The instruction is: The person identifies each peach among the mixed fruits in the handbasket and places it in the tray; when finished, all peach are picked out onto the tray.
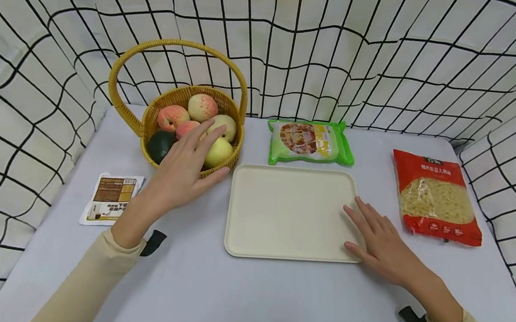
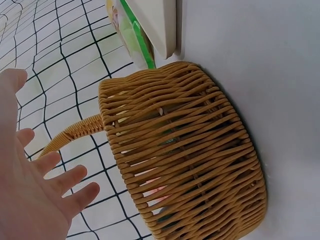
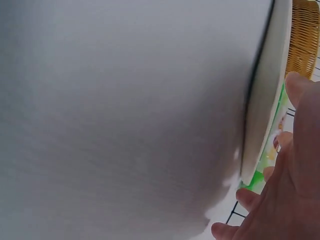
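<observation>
In the head view my left hand (image 1: pixel 184 166) hovers over the front rim of a wicker basket (image 1: pixel 150 114), fingers spread and holding nothing. Inside the basket are several fruits: peaches (image 1: pixel 202 107), a yellow-green apple (image 1: pixel 219 153), a pale round fruit (image 1: pixel 226 126) and a dark green avocado (image 1: pixel 160 146). The left wrist view shows the basket's woven side (image 2: pixel 185 150) beside the hand (image 2: pixel 35 185). My right hand (image 1: pixel 382 248) is at the right edge of a cream tray (image 1: pixel 290 213), fingers extended and gripping nothing. In the right wrist view its fingers overlap the tray's side (image 3: pixel 265 100).
A green food packet (image 1: pixel 311 143) lies behind the tray. At the right is a red bag of pasta (image 1: pixel 438 199). A white and brown sachet (image 1: pixel 112 196) lies left of the left forearm. Black wire mesh (image 1: pixel 296 50) surrounds the white table at the back and sides.
</observation>
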Action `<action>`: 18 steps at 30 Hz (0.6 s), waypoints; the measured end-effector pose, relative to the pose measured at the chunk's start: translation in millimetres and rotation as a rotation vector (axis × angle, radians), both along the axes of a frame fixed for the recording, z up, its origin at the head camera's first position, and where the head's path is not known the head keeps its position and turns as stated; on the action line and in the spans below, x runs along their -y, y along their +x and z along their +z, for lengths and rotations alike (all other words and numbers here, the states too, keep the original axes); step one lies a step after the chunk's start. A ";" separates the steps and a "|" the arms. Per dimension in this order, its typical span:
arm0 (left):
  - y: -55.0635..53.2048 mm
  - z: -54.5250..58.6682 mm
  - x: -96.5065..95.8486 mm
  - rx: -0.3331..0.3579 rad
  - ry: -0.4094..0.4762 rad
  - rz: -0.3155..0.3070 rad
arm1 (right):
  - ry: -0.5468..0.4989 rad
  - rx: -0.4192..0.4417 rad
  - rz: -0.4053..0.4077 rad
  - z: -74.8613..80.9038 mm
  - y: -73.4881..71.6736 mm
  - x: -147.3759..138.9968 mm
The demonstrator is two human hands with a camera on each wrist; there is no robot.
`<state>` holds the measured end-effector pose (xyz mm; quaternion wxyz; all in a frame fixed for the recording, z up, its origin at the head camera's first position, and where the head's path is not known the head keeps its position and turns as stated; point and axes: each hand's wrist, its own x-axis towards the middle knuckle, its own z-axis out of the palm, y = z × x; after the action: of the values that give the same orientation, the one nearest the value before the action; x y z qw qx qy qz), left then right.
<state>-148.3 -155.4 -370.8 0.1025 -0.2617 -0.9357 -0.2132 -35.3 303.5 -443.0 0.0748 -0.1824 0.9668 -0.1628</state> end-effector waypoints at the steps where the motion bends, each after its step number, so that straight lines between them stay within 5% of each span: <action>1: -0.9 -0.1 0.6 0.006 0.007 0.002 | 0.001 0.008 -0.003 -1.3 0.0 -0.4; 10: -12.4 3.2 6.9 0.042 0.070 -0.001 | 0.022 0.041 -0.010 -10.2 -1.2 -1.8; 18: -23.0 7.8 12.1 0.160 0.182 -0.002 | 0.021 0.050 -0.011 -12.9 -0.1 -3.4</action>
<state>-171.2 -167.5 -363.0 0.0508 -0.2344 -0.9173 -0.3178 -35.4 306.9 -456.0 0.0997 -0.1722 0.9672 -0.1577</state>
